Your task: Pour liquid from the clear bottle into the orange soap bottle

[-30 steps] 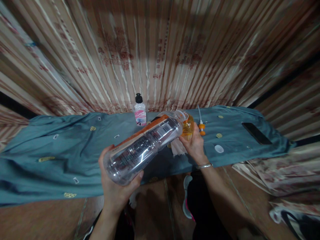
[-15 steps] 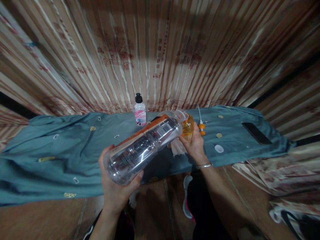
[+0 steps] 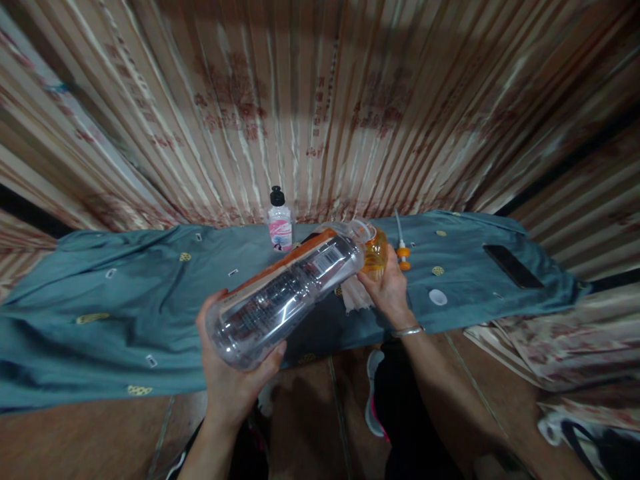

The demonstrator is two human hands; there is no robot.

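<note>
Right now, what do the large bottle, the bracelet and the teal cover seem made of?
Large bottle: glossy clear plastic, likely; see-through walls, sharp highlights. Bracelet: probably polished metal; silvery glint. Teal cover: smooth fabric, fibre unclear; soft folds.

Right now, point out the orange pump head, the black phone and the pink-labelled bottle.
Orange pump head (image 3: 403, 253): head view, on its orange collar.
Black phone (image 3: 512, 267): head view, middle of its dark upper face.
Pink-labelled bottle (image 3: 281, 233): head view, on the label below the black cap.

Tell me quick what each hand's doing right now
Left hand: closed around the large clear bottle.
Right hand: holding the small amber bottle.
</note>
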